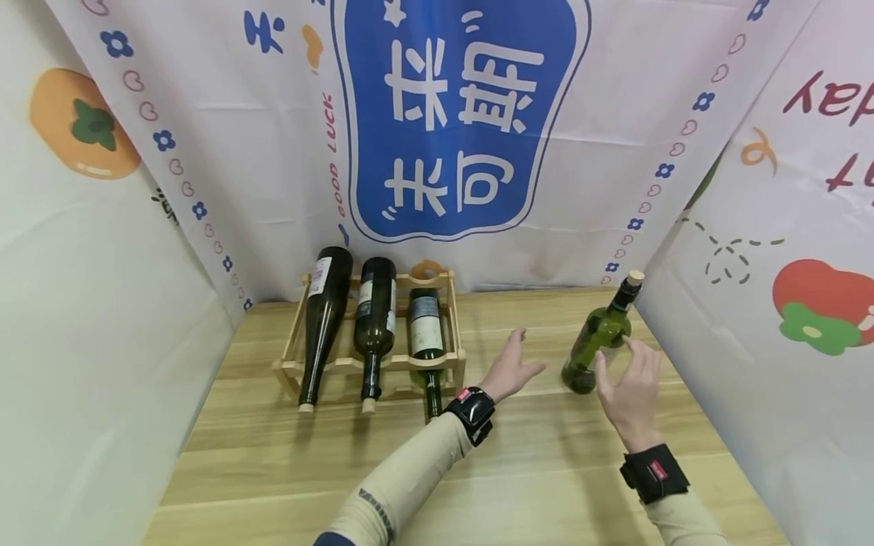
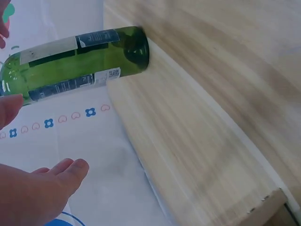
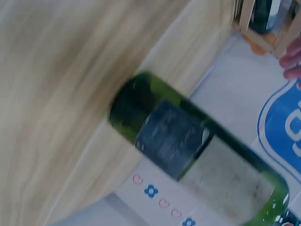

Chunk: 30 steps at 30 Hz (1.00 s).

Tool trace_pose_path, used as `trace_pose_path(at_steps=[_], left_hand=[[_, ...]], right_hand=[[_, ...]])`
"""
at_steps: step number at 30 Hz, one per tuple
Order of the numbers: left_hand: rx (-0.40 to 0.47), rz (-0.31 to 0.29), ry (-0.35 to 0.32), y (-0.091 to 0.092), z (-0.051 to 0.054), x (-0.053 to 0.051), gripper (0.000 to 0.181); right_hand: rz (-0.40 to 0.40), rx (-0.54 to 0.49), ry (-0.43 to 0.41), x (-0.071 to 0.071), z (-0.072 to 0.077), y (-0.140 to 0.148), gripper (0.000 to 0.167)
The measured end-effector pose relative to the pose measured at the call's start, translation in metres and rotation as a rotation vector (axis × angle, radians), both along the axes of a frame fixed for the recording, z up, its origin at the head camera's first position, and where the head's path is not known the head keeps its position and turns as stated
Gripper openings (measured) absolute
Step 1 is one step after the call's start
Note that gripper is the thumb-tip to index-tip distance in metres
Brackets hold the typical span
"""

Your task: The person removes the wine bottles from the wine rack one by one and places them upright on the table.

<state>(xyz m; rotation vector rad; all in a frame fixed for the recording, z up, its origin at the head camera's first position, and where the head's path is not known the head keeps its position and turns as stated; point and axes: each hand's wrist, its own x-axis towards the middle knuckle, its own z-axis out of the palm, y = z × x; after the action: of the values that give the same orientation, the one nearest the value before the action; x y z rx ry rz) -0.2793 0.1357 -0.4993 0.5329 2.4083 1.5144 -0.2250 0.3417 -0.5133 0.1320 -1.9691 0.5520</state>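
Note:
A green bottle with a cork (image 1: pixel 598 341) stands upright on the wooden table at the right. Close to its near side is the right hand (image 1: pixel 631 387), thumb and fingers spread apart; whether they touch the glass cannot be told. The left hand (image 1: pixel 510 370) hovers between the rack and that bottle, fingers extended, holding nothing. In the left wrist view the green bottle (image 2: pixel 80 61) shows its labels, with the left hand (image 2: pixel 47 188) apart from it. The right wrist view shows the bottle's base and labels (image 3: pixel 188 146) up close.
A wooden rack (image 1: pixel 457 364) at the left holds three corked bottles lying neck forward: two dark ones (image 1: pixel 330 303) (image 1: pixel 375 311) and one with a pale label (image 1: pixel 426 326). Printed cloth (image 1: pixel 273 189) hangs behind the table (image 1: pixel 273 485) and at both sides.

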Motion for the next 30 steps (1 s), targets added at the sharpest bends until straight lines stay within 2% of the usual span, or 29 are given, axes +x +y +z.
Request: trace_pose_path(at_steps=[6, 13, 18, 24, 30], left_hand=[[0.051, 0.029, 0.015, -0.016, 0.000, 0.005, 0.076], [0.029, 0.049, 0.011, -0.033, 0.001, 0.016, 0.077], [0.058, 0.070, 0.009, -0.049, -0.002, 0.022, 0.073], [0.113, 0.103, 0.005, -0.067, -0.006, 0.028, 0.069], [0.187, 0.101, 0.022, -0.079, -0.010, 0.036, 0.058]], right_hand=[[0.070, 0.051, -0.054, -0.002, -0.013, -0.029, 0.046], [0.140, 0.047, -0.165, -0.006, -0.021, -0.058, 0.045], [0.168, 0.046, -0.239, -0.010, -0.022, -0.077, 0.046], [0.216, 0.039, -0.248, -0.016, -0.020, -0.095, 0.046], [0.251, 0.022, -0.277, -0.019, -0.015, -0.110, 0.046]])
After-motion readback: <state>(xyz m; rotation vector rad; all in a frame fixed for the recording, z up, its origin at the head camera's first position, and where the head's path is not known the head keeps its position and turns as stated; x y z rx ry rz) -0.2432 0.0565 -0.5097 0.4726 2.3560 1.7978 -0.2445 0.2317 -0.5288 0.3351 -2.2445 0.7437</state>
